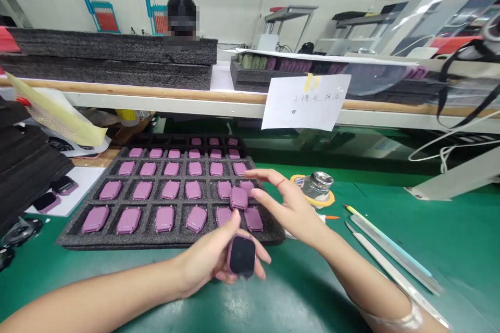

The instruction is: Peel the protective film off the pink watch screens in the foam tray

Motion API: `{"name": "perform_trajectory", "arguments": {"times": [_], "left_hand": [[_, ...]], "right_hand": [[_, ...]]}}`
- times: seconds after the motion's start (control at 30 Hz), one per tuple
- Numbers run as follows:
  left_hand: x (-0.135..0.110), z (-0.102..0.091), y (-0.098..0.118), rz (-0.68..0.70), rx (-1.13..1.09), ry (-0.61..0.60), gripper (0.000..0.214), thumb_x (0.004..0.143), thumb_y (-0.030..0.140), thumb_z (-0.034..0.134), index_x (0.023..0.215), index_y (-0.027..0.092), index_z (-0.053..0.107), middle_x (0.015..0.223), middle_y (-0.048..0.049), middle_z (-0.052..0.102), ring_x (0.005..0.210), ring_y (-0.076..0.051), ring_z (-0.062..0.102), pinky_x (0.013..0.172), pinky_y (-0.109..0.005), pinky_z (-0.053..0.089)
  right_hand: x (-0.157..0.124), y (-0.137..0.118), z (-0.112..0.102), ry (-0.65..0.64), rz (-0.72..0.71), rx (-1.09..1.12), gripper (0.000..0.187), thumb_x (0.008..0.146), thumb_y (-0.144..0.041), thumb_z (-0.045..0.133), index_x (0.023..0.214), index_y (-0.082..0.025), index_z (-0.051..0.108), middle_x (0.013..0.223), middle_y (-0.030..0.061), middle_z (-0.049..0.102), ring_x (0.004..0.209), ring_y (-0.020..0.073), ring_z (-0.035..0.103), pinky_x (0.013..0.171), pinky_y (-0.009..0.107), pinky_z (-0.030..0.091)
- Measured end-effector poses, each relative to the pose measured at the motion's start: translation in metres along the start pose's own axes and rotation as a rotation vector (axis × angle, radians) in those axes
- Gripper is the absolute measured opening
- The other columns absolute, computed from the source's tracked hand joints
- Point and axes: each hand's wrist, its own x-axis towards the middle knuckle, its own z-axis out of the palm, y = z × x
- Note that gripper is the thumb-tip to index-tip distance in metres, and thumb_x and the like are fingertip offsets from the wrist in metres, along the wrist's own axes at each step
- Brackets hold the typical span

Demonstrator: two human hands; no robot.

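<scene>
My left hand [213, 260] grips a mauve rectangular device [241, 256] with a black face, held just above the green mat in front of the tray. A black foam tray [117, 239] holds several mauve devices [195, 218] in rows of cut-out pockets. My right hand [291, 210] hovers over the tray's right side with its fingers spread. Its thumb tip is close to a tilted mauve device [238, 198], which sits raised above the pockets. I cannot tell whether the thumb touches it.
A glass jar [317, 186] stands on a yellow ring right of the tray. Long flat tools [390, 250] lie on the mat at right. Black foam sheets [23, 166] are stacked at left, and more [109, 57] lie on the shelf behind, where a person [182, 21] stands.
</scene>
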Motion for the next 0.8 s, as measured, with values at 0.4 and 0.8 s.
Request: {"name": "perform_trajectory", "arguments": {"times": [0.4,0.8], "left_hand": [[0.003,-0.003,0.01,0.19,-0.49,-0.015,0.046,0.082,0.056,0.076,0.094,0.012,0.068,0.079,-0.0064,0.064,0.052,-0.004,0.045,0.045,-0.014,0.022],[-0.006,-0.002,0.015,0.208,-0.45,-0.044,0.056,0.078,0.064,0.075,0.1,0.012,0.077,0.082,-0.0105,0.07,0.049,-0.004,0.042,0.044,-0.016,0.026]], "right_hand": [[-0.015,-0.057,0.003,-0.025,-0.24,0.109,0.008,0.087,-0.02,0.073,0.088,-0.022,0.065,0.12,0.0085,0.071,0.086,0.0158,0.072,0.066,0.025,0.061],[-0.019,-0.054,-0.005,0.259,-0.173,0.27,0.032,0.083,-0.031,0.08,0.112,-0.026,0.067,0.108,0.0071,0.073,0.106,0.0249,0.071,0.093,0.042,0.062]]}}
